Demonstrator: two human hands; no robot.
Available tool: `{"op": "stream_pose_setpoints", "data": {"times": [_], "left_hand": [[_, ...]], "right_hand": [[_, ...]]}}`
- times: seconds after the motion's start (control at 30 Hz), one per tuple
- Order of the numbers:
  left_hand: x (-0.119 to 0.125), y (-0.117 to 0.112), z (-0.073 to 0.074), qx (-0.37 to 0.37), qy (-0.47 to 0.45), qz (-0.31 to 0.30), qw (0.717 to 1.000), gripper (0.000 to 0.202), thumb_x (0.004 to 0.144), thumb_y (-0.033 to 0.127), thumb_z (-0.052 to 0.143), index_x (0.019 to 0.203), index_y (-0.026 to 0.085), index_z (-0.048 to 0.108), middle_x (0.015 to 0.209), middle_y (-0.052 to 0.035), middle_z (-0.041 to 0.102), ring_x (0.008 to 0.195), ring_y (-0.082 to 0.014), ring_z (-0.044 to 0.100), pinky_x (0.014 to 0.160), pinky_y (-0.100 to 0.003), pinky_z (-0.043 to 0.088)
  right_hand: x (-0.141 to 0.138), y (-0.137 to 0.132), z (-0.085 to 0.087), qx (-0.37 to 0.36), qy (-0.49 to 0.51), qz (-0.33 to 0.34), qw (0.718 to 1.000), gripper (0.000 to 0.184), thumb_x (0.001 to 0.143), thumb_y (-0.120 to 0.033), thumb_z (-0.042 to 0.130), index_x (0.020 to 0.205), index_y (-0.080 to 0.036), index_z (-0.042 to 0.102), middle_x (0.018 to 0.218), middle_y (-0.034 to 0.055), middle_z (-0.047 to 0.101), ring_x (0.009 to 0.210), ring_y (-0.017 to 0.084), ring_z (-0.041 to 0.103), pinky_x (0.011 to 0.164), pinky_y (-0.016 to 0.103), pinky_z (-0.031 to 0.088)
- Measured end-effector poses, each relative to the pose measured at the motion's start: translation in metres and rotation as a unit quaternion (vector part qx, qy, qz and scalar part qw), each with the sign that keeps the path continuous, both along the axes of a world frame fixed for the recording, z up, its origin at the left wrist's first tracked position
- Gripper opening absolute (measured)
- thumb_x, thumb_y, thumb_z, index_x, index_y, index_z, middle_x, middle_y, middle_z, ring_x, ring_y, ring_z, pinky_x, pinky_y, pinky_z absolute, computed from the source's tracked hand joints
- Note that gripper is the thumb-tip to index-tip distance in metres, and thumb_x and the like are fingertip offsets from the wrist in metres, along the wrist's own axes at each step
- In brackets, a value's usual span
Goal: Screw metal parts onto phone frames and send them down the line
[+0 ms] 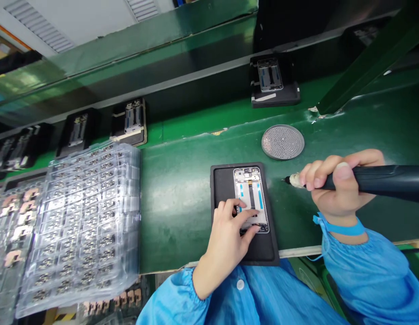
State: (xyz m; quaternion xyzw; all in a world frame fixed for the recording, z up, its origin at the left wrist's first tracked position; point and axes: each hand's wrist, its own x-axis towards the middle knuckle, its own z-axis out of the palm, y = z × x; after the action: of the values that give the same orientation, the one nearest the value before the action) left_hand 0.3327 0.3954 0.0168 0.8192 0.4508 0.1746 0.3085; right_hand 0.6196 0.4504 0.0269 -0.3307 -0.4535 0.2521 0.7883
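Pressing spread fingers of the left hand (226,243) onto a phone mid-frame (251,198) in its black fixture (223,189), the right hand (338,185) is curling closed around an electric screwdriver (375,180) just beside that frame, risking scratches if the bit (287,179) slips.

Under the left grip (229,225), a phone frame (251,198) shows bright metal and white plastic on a matt black rubber pad (224,194). The right grip (338,185) holds a smooth matt black screwdriver (381,178) above glossy green matting (177,216).
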Motion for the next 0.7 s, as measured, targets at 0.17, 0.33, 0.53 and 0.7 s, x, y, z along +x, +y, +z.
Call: {"op": "stream_pose_setpoints", "data": {"times": [0.17, 0.33, 0.53, 0.7], "left_hand": [[-0.001, 0.008, 0.002, -0.013, -0.004, -0.050, 0.999, 0.016, 0.114, 0.037, 0.100, 0.128, 0.043, 0.105, 0.141, -0.0109, 0.080, 0.123, -0.0300, 0.070, 0.107, -0.050, 0.068], [-0.002, 0.007, 0.000, 0.002, -0.012, -0.060, 0.998, 0.018, 0.118, 0.040, 0.094, 0.132, 0.045, 0.104, 0.142, -0.0112, 0.080, 0.123, -0.0302, 0.067, 0.107, -0.050, 0.067], [-0.005, 0.010, 0.007, 0.012, 0.019, -0.103, 0.994, 0.025, 0.121, 0.038, 0.090, 0.141, 0.046, 0.102, 0.147, -0.0118, 0.079, 0.124, -0.0312, 0.066, 0.106, -0.050, 0.067], [-0.002, 0.011, 0.005, 0.006, 0.024, -0.086, 0.996, 0.021, 0.119, 0.038, 0.094, 0.135, 0.047, 0.103, 0.145, -0.0108, 0.080, 0.121, -0.0298, 0.067, 0.103, -0.048, 0.066]], "right_hand": [[0.006, 0.002, 0.001, 0.004, -0.023, 0.004, 1.000, 0.037, 0.105, -0.036, 0.095, 0.101, -0.029, 0.059, 0.060, -0.0123, 0.064, 0.034, 0.013, 0.046, 0.041, 0.026, 0.057], [0.009, 0.002, 0.002, -0.016, -0.017, -0.009, 1.000, 0.045, 0.102, -0.042, 0.101, 0.098, -0.029, 0.058, 0.058, -0.0119, 0.064, 0.032, 0.013, 0.044, 0.040, 0.027, 0.057], [0.011, 0.001, 0.002, -0.014, -0.023, 0.000, 1.000, 0.044, 0.102, -0.042, 0.101, 0.098, -0.030, 0.059, 0.060, -0.0119, 0.065, 0.034, 0.015, 0.046, 0.040, 0.028, 0.057], [0.011, 0.000, 0.004, -0.029, 0.000, -0.013, 0.999, 0.043, 0.096, -0.040, 0.102, 0.096, -0.030, 0.060, 0.059, -0.0104, 0.063, 0.034, 0.016, 0.044, 0.040, 0.029, 0.054]]}}
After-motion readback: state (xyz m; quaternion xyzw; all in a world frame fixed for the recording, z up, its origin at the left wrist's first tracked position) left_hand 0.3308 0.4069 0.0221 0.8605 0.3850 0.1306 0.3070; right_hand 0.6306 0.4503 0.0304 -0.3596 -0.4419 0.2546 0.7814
